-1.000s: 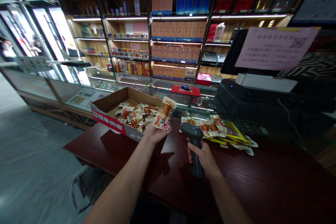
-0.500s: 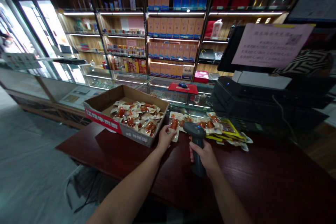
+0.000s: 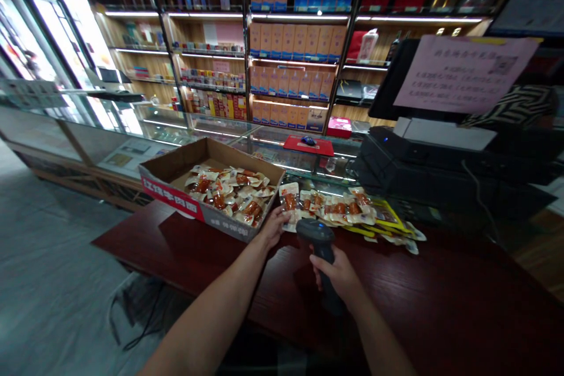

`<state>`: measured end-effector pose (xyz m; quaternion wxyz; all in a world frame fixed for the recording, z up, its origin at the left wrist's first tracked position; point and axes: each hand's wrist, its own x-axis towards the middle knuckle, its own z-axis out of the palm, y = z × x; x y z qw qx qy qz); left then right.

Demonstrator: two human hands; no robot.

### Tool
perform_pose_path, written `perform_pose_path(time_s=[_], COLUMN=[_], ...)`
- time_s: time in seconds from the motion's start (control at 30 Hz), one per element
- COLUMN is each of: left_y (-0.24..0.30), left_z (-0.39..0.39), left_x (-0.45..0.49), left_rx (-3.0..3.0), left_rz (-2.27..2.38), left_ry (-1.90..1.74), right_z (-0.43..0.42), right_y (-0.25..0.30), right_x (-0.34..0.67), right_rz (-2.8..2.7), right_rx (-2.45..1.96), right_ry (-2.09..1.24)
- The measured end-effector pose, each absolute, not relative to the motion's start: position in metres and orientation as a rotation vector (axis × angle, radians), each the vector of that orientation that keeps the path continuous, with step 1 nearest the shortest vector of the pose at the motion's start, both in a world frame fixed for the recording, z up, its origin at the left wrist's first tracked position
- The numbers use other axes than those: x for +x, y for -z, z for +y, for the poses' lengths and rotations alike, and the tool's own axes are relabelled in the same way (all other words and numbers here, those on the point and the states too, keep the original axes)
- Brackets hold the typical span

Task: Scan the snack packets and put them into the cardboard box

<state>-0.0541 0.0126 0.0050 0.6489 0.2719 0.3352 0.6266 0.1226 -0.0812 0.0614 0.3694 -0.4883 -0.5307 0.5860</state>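
Note:
My right hand [image 3: 338, 270] is wrapped round the handle of a dark barcode scanner [image 3: 316, 232], held above the dark red table. In my left hand [image 3: 274, 227] is the lower edge of a clear-and-white snack packet [image 3: 289, 198] with a reddish-brown piece inside; the fingers are closed on it. The scanner's head is just right of this packet, apart from it. Similar snack packets [image 3: 339, 209] lie in a row to the right, beside flat yellow packets [image 3: 390, 215]. Left of my left hand, a cardboard box [image 3: 170, 198] holds many more of the sealed snacks.
A glass counter [image 3: 211, 127] runs behind the table [image 3: 154, 247], with a red mat [image 3: 324, 147] and mouse [image 3: 308, 141]. A monitor bearing a pink sheet [image 3: 462, 73] and a black machine [image 3: 423, 155] stand at right. Shelves of boxed goods line the wall.
The scanner in my right hand has moved left and a little nearer to me. My left hand has shifted slightly left with the snack packet, which now shows more fully.

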Motion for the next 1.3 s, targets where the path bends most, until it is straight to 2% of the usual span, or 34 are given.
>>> perform_pose_path(time_s=[0.13,0.53,0.9,1.3], left_y=[-0.008,0.002,-0.006,-0.011], left_z=[0.014,0.016,0.013,0.031], left_x=[-0.037,-0.025,-0.022,-0.015], left_rx=[0.632,0.656,0.606,0.685], left_rz=[0.748,0.884,0.924,0.983], left_ry=[-1.35,-1.533,-1.487,-1.487], right_z=[-0.08,-0.089,-0.089,-0.074], right_y=[-0.061,-0.065,-0.065,-0.069], right_x=[0.129,0.14,0.138,0.168], right_rz=[-1.356,-1.435,-1.423,-1.223], right_rx=[-1.274,-1.425,-1.407,-1.387], right_ry=[-1.463,-1.428,-1.42,-1.353])
